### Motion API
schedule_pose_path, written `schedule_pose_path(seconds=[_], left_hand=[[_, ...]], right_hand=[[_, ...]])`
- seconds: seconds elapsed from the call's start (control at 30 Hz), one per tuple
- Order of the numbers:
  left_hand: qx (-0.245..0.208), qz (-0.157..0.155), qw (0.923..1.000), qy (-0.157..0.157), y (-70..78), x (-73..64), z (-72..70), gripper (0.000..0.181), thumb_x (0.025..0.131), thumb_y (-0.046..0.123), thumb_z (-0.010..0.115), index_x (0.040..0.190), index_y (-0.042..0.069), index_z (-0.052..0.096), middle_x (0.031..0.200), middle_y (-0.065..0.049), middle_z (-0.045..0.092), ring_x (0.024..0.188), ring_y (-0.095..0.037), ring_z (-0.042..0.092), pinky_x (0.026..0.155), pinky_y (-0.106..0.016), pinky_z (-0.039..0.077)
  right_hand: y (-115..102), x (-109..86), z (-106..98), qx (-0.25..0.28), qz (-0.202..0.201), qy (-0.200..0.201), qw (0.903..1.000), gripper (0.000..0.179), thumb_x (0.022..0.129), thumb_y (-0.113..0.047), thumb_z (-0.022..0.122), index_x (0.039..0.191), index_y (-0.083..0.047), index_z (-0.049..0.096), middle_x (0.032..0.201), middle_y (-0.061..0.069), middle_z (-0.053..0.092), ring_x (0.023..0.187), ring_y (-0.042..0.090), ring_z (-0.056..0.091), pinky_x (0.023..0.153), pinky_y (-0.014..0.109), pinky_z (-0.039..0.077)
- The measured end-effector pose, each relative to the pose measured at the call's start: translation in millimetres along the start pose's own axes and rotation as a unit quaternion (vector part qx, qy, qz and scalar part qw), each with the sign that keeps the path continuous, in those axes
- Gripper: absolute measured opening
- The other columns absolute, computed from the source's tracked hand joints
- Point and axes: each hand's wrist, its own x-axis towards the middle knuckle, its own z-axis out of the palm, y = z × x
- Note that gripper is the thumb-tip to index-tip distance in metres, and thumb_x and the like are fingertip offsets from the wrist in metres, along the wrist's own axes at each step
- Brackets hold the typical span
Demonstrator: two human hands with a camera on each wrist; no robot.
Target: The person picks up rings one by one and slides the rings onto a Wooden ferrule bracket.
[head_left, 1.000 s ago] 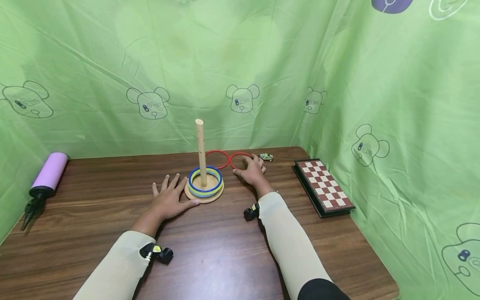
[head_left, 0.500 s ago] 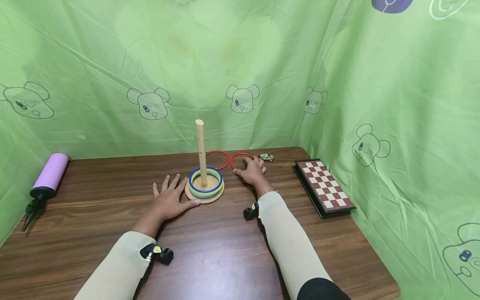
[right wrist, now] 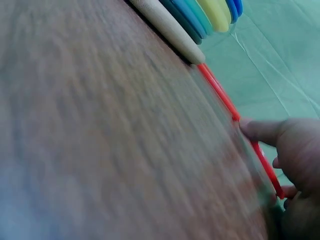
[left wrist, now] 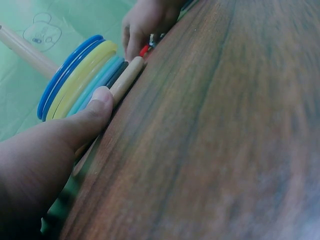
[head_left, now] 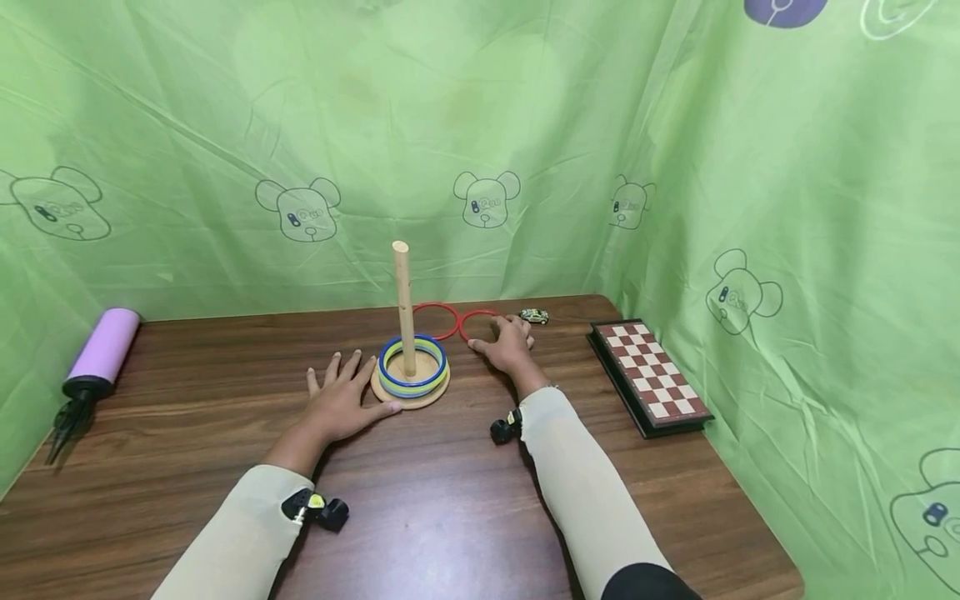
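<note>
A wooden peg (head_left: 404, 308) stands upright on a round wooden base (head_left: 427, 404), with several blue, yellow and teal rings (left wrist: 80, 77) stacked around it. My left hand (head_left: 339, 407) lies with fingers spread on the table to its left, the thumb (left wrist: 102, 97) touching the base's edge. Behind and right of the peg, two red rings lie flat side by side. My right hand (head_left: 507, 343) holds the right red ring (head_left: 480, 312) across its width, thumb (right wrist: 250, 127) at the near side and fingertips at the far side. The left red ring (head_left: 435, 304) is partly hidden behind the peg.
Just beyond my right fingers sits a small toy car (head_left: 534, 316). A folded chessboard (head_left: 649, 371) lies at the table's right edge. Far left, a purple hand pump (head_left: 105, 350) with a black end rests on the table. Green curtains (head_left: 480, 100) hang behind and to the right.
My right hand has shifted very slightly and covers a little more of the right red ring. The left hand and the stacked rings keep their places.
</note>
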Motion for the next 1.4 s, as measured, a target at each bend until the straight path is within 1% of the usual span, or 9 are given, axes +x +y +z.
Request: schedule_pose_path(seconds=[0.2,0.37,0.63,0.73,0.87,0.97,1.13,1.3,1.4], left_hand=[[0.001,-0.001,1.0000,0.001,-0.6,0.2,1.7,0.120,0.088,0.094,0.056,0.174,0.014,0.030,0.181,-0.025,0.020,0.167,-0.058,0.005,0.122,-0.089,-0.004],[0.001,-0.002,1.0000,0.001,-2.4,0.7,2.4,0.121,0.087,0.095,0.055,0.174,0.015,0.030,0.182,-0.024,0.020,0.167,-0.058,0.005,0.122,-0.089,-0.005],[-0.002,-0.002,1.0000,0.000,-1.8,0.4,1.3,0.121,0.088,0.094,0.057,0.174,0.014,0.030,0.181,-0.025,0.020,0.167,-0.058,0.005,0.122,-0.089,-0.006],[-0.002,-0.001,1.0000,0.000,-1.8,0.5,1.7,0.121,0.088,0.093,0.057,0.174,0.013,0.031,0.181,-0.025,0.020,0.167,-0.058,0.005,0.123,-0.089,-0.005],[-0.003,0.000,1.0000,0.000,-1.5,0.4,1.9,0.120,0.088,0.093,0.058,0.174,0.013,0.030,0.181,-0.025,0.020,0.167,-0.058,0.005,0.123,-0.089,-0.005],[-0.006,-0.001,1.0000,-0.001,-1.2,-0.9,1.8,0.120,0.088,0.092,0.058,0.174,0.013,0.030,0.181,-0.025,0.020,0.167,-0.058,0.004,0.122,-0.088,-0.006],[-0.008,-0.001,1.0000,0.003,0.1,-1.5,0.9,0.119,0.088,0.092,0.058,0.174,0.013,0.031,0.181,-0.025,0.020,0.167,-0.058,0.004,0.123,-0.088,-0.005],[-0.006,0.001,1.0000,0.006,0.6,-0.7,0.2,0.118,0.089,0.091,0.059,0.173,0.012,0.032,0.181,-0.026,0.021,0.167,-0.059,0.005,0.122,-0.089,-0.004],[-0.004,0.001,1.0000,0.004,0.2,-1.0,0.8,0.118,0.089,0.091,0.059,0.174,0.013,0.031,0.181,-0.025,0.021,0.167,-0.058,0.006,0.123,-0.089,-0.004]], right_hand=[[3.5,-6.8,-4.4,0.041,-0.015,0.016,0.9989,0.079,0.093,-0.052,0.085,0.155,-0.010,0.060,0.162,0.019,0.046,0.156,0.038,0.027,0.130,0.068,0.023],[4.6,-9.9,-5.9,0.070,-0.041,0.026,0.9963,0.076,0.093,-0.049,0.085,0.154,-0.010,0.061,0.157,0.017,0.047,0.155,0.038,0.027,0.129,0.072,0.019],[-0.6,-15.1,-9.1,0.094,-0.067,0.040,0.9926,0.073,0.092,-0.045,0.088,0.152,-0.012,0.064,0.158,0.017,0.046,0.155,0.038,0.028,0.128,0.074,0.018],[-2.8,-17.2,-9.8,0.097,-0.071,0.040,0.9920,0.074,0.092,-0.048,0.086,0.152,-0.012,0.064,0.158,0.016,0.046,0.155,0.037,0.028,0.127,0.074,0.018],[-7.8,-20.2,-11.8,0.105,-0.080,0.046,0.9901,0.071,0.092,-0.053,0.085,0.150,-0.016,0.066,0.156,0.014,0.047,0.153,0.036,0.030,0.126,0.073,0.020],[-12.9,-22.5,-13.7,0.114,-0.092,0.050,0.9880,0.069,0.091,-0.053,0.085,0.148,-0.019,0.067,0.155,0.013,0.047,0.151,0.035,0.031,0.125,0.071,0.021],[-22.4,-23.0,-16.0,0.119,-0.103,0.058,0.9858,0.068,0.090,-0.052,0.085,0.147,-0.019,0.068,0.155,0.013,0.048,0.152,0.034,0.031,0.124,0.070,0.022],[-34.7,-21.8,-18.9,0.117,-0.119,0.061,0.9842,0.068,0.090,-0.055,0.085,0.145,-0.020,0.069,0.157,0.013,0.047,0.155,0.035,0.030,0.126,0.073,0.019],[-44.9,-23.2,-22.7,0.118,-0.130,0.066,0.9823,0.069,0.088,-0.056,0.086,0.143,-0.018,0.070,0.156,0.013,0.047,0.153,0.034,0.031,0.125,0.071,0.021]])
